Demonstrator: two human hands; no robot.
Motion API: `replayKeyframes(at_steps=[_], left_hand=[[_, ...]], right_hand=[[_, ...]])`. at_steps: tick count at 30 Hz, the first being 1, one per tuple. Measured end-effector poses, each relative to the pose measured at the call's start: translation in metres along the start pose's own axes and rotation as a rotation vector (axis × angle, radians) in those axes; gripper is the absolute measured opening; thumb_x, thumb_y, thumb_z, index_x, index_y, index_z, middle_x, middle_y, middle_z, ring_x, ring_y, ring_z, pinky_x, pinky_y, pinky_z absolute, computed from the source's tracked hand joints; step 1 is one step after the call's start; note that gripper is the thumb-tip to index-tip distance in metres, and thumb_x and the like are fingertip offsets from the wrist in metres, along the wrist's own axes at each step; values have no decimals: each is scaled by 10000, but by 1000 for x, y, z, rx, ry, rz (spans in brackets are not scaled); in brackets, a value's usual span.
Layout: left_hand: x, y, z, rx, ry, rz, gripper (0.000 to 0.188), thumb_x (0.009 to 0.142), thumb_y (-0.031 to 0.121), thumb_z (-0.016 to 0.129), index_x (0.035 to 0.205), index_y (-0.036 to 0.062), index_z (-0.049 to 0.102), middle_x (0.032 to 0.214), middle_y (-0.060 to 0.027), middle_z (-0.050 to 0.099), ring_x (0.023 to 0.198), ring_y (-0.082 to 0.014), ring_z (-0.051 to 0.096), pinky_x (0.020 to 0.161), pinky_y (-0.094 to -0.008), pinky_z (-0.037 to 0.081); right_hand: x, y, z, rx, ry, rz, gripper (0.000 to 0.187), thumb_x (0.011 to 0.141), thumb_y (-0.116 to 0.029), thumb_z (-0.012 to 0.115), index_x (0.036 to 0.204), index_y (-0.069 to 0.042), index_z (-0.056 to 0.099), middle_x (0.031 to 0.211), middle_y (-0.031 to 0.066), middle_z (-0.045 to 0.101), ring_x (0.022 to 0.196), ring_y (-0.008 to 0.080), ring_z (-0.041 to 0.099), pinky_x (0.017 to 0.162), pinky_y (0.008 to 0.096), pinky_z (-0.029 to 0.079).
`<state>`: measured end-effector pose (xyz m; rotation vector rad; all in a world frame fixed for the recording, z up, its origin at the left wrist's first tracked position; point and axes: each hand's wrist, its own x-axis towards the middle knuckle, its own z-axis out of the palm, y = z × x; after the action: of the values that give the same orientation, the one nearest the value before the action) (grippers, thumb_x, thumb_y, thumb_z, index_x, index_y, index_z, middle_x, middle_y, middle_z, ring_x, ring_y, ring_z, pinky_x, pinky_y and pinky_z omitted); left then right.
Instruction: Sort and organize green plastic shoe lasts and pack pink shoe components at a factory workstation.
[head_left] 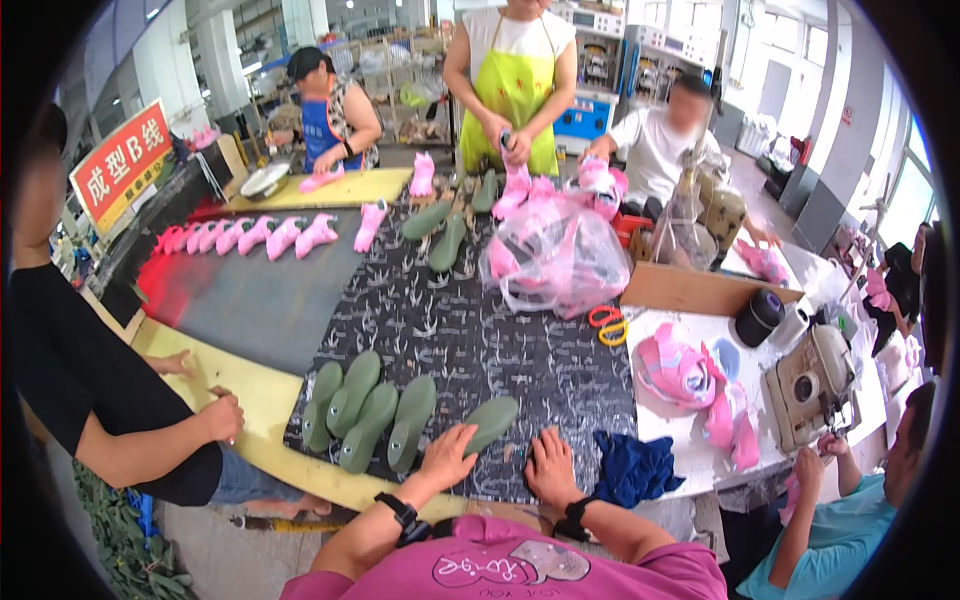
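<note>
My left hand (447,460) rests palm down at the near edge of the dark patterned table cover, its fingers stretched out and touching the near end of a green shoe last (493,422). On the same cover my right hand (551,467) lies flat with fingers apart and nothing in it. Several more green shoe lasts (364,425) lie in a group left of my left hand. A crumpled dark blue cloth (637,466) sits just right of my right hand. Farther off are scissors (608,326) with orange and yellow handles and a clear plastic bag (556,262) of pink pieces.
Pink shoe uppers (250,237) stand in a row on the grey surface at left. A sewing machine (812,385), a black thread cone (762,318) and a pink fabric piece (680,365) occupy the right. Several co-workers surround the table; one (516,90) in a yellow-green apron stands opposite.
</note>
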<state>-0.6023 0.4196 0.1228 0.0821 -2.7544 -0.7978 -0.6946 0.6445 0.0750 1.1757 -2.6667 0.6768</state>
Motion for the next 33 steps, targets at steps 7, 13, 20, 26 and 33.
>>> replayKeyframes(at_steps=[7, 13, 20, 26, 33], left_hand=[[-1, 4, 0, 64, -91, -21, 550, 775, 137, 645, 1261, 61, 400, 1147, -184, 507, 953, -397, 574, 776, -460, 487], [-6, 0, -11, -41, -54, -228, 558, 780, 133, 617, 1275, 27, 381, 1167, -217, 496, 970, -427, 553, 798, -485, 469], [-15, -16, -27, 74, -54, -75, 499, 756, 121, 624, 1203, -20, 452, 1136, -232, 518, 1011, -407, 530, 842, -464, 442], [11, -7, -13, 196, -66, 151, 365, 728, 123, 645, 1062, 6, 558, 1141, -180, 530, 1061, -349, 502, 871, -454, 403], [-1, -26, -8, 339, -105, 70, 369, 713, 137, 649, 1058, 30, 574, 1196, -171, 500, 1082, -357, 481, 853, -475, 399]], right_hand=[[0, -2, -3, -22, 1, -9, 475, 789, -205, 568, 1207, 10, 497, 1300, 237, 443, 1260, 371, 368, 1026, 496, 280], [9, -4, -7, -27, 15, -22, 450, 794, -208, 565, 1179, 19, 507, 1280, 250, 465, 1236, 379, 392, 1009, 475, 298], [5, -5, -8, -55, 4, -15, 463, 785, -206, 573, 1186, 16, 510, 1277, 238, 459, 1236, 368, 390, 1008, 475, 299], [1, -8, -21, -58, 56, 15, 468, 776, -206, 589, 1176, 27, 516, 1254, 234, 469, 1214, 362, 410, 993, 455, 317], [4, -4, 0, 34, 42, -14, 451, 792, -184, 559, 1184, 27, 490, 1281, 223, 451, 1231, 352, 407, 1013, 457, 312]])
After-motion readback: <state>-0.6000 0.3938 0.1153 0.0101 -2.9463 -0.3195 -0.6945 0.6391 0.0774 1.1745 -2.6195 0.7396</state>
